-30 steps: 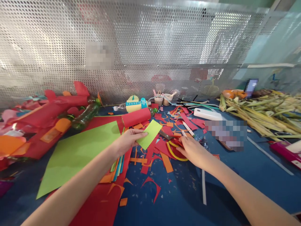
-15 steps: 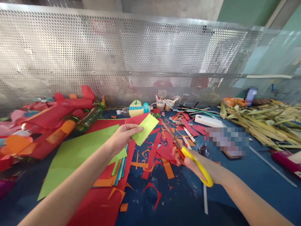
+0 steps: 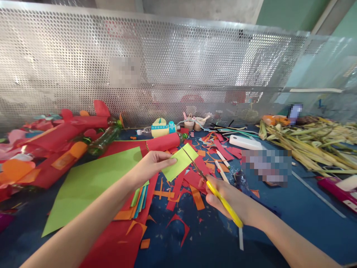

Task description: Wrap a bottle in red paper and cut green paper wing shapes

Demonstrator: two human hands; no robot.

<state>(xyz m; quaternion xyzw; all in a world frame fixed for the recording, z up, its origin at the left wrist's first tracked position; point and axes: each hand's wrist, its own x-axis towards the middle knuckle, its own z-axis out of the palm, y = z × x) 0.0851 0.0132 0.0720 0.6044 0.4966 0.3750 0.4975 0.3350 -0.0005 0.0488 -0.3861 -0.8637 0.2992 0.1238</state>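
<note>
- Two hands over the desk: left hand pinches light-green paper by its left end; right hand is closed round yellow-handled scissors.
- We see the paper between the hands, above red and orange scraps; the scissors' tips overlap its right side. Blade gap: we can't tell.
- We judge the step as lining up a cut; next move calls for steady paper, fingers clear.
</note>
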